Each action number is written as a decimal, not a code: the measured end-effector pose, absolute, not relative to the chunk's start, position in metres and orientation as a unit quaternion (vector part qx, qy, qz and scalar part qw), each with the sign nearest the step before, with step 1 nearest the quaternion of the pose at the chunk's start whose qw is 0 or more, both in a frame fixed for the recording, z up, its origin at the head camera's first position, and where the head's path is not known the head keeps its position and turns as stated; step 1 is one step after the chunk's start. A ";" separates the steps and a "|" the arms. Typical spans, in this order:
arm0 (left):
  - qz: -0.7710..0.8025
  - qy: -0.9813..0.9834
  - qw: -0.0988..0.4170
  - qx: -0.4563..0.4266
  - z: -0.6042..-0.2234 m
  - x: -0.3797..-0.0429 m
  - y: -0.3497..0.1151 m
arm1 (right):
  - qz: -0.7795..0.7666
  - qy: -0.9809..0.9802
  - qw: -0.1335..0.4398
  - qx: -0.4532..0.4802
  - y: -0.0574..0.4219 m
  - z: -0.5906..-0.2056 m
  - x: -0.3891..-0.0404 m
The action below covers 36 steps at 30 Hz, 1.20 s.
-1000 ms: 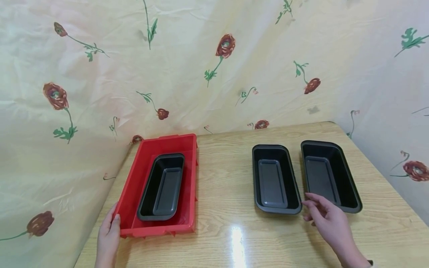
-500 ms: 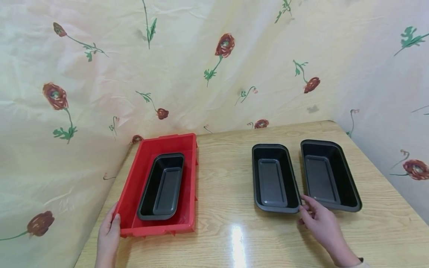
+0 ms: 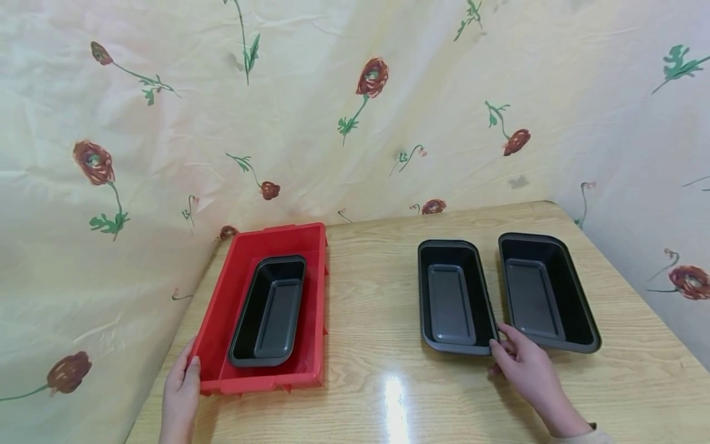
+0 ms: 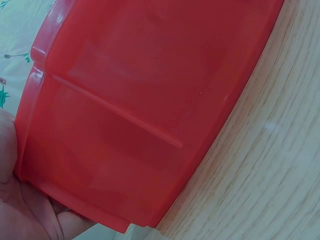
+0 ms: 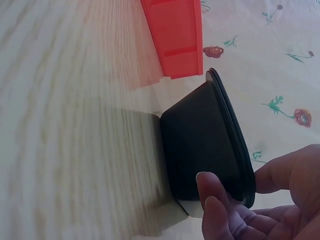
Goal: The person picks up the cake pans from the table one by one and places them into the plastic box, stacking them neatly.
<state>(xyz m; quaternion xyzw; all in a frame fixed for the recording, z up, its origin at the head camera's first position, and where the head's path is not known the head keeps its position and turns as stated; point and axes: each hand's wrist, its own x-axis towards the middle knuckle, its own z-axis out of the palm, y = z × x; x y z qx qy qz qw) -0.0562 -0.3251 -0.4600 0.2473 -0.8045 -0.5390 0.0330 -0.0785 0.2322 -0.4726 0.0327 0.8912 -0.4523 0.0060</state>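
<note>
Right hand [image 3: 526, 373], frame's lower right: middle black pan [image 3: 452, 305] is being pinched by its rim [image 5: 244, 167], presumably for purchase, contact being partly hidden.

There are three black pans [image 3: 277, 317] [image 3: 450, 302] [image 3: 532, 296], one red tray [image 3: 316, 308], two hands [image 3: 180, 398] [image 3: 524, 367].

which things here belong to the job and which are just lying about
In the job, it seems:
- red tray, its near-left corner in the left grip
- middle pan, its rim in the right grip
- left pan, inside the tray
- right pan, untouched but matching, so probably included

Just there:
- table
- floral backdrop
</note>
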 end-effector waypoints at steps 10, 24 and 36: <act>-0.529 -0.810 0.030 0.250 -0.461 -0.056 -0.326 | -0.540 0.835 0.089 0.057 0.233 -0.474 -0.085; -0.530 -0.808 0.029 0.254 -0.461 -0.057 -0.325 | -0.651 0.739 0.171 0.039 0.237 -0.478 -0.091; -0.526 -0.810 0.030 0.257 -0.461 -0.058 -0.325 | -0.680 0.713 0.167 0.017 0.239 -0.482 -0.090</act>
